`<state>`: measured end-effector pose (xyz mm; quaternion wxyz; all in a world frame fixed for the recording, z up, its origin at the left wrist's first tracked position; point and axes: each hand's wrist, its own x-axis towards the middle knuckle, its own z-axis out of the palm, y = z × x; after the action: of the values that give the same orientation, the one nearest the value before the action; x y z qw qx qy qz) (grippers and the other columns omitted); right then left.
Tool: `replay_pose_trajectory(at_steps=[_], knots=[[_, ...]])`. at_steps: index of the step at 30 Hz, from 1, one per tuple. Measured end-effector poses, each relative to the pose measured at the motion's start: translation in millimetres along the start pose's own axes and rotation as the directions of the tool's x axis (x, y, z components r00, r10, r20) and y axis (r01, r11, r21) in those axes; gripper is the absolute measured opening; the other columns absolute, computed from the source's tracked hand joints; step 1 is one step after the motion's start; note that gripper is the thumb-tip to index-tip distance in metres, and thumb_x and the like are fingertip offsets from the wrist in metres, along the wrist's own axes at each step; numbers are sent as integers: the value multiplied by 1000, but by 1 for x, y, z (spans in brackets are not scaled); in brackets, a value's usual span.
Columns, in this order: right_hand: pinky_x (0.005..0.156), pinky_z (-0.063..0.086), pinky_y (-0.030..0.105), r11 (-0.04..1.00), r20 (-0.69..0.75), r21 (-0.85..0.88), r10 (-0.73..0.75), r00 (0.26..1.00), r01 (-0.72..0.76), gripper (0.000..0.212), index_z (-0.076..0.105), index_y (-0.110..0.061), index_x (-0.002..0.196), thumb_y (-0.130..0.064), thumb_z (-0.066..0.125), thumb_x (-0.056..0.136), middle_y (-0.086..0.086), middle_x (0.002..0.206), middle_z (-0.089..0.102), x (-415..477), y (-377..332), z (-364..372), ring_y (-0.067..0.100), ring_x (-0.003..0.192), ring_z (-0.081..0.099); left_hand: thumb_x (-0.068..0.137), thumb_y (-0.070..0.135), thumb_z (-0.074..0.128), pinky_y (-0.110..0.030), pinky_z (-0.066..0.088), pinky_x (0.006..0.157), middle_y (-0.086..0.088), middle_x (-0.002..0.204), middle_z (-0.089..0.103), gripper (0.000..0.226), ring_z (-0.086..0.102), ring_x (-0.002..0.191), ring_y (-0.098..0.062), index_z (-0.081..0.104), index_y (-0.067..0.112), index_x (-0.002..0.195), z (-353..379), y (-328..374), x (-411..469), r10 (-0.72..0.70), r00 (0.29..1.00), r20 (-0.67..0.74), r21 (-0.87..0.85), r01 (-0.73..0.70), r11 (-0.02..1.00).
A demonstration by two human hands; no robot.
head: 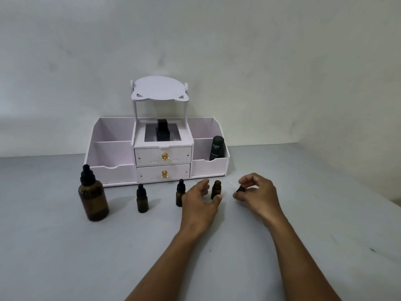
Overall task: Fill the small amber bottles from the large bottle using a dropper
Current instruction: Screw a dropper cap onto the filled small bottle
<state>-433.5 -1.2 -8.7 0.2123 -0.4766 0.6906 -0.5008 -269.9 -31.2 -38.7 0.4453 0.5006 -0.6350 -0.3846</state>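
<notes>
Small bottle [216, 189] beside left hand [199, 204]; right hand [259, 195] pinches dropper [240, 189].

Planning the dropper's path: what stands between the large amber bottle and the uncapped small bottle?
Head view, from the large amber bottle: a capped small bottle, a second capped bottle and the left hand beside the uncapped small bottle.

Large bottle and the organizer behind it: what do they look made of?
Large bottle: likely amber glass, glossy and see-through brown. Organizer: flat matte pale panels, plastic or painted board; cannot tell which.
</notes>
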Motion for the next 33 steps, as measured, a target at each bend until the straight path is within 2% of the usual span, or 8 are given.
replay_pose_trajectory(at_steps=[3,6,13,16,20,23,27,33], knots=[[68,62,36,978,-20,210,-8,1000,12,26,67,-7,81,2,86,66,9,79,70,5,-7,-2,23,64,71,84,23,80,-17,42,92,-2,134,64,63,56,105,-2,54,16,141,4,1,9,6,1000,5,19,-6,1000],[64,61,33,945,-13,321,-67,998,68,21,70,-4,82,0,86,70,5,75,70,6,-14,-2,14,64,68,82,20,81,-16,44,92,-2,129,68,58,61,103,-3,60,15,136,5,-1,13,19,1000,11,15,-19,1000],[76,62,46,955,31,257,-165,986,151,16,77,-16,87,-8,84,75,-1,77,75,10,-17,2,16,65,69,86,15,77,-16,48,96,1,120,73,44,68,104,-8,67,15,128,3,-2,13,43,999,19,22,-43,999],[76,61,39,964,54,194,-197,979,184,17,77,-20,87,-12,85,75,0,78,76,12,-17,3,16,65,70,87,14,75,-3,42,83,3,114,75,37,67,95,-2,71,17,123,3,-3,12,59,998,15,35,-59,998],[78,58,23,954,99,146,-278,956,262,35,75,-19,106,-6,84,75,0,89,75,16,-23,8,11,73,68,86,13,75,-2,43,81,6,108,77,33,69,93,0,74,18,118,3,-3,12,66,998,12,25,-66,998],[77,58,23,950,159,126,-305,939,287,47,72,-22,114,0,83,74,1,95,74,18,-22,19,11,74,66,87,11,74,3,42,76,8,104,77,30,67,87,6,75,18,116,3,-3,12,85,996,17,25,-85,996],[74,57,25,958,193,38,-286,939,284,39,75,-23,107,-3,83,74,-5,96,74,18,-11,29,9,77,66,87,10,72,1,45,77,7,103,77,30,68,87,5,75,19,116,2,-4,12,109,994,24,13,-109,994],[69,52,16,961,180,63,-276,944,269,43,74,-24,113,-9,84,75,-8,101,75,17,-7,29,6,89,69,87,10,72,-7,51,83,6,102,77,30,69,88,4,75,19,115,1,-5,12,122,992,34,0,-122,993]])
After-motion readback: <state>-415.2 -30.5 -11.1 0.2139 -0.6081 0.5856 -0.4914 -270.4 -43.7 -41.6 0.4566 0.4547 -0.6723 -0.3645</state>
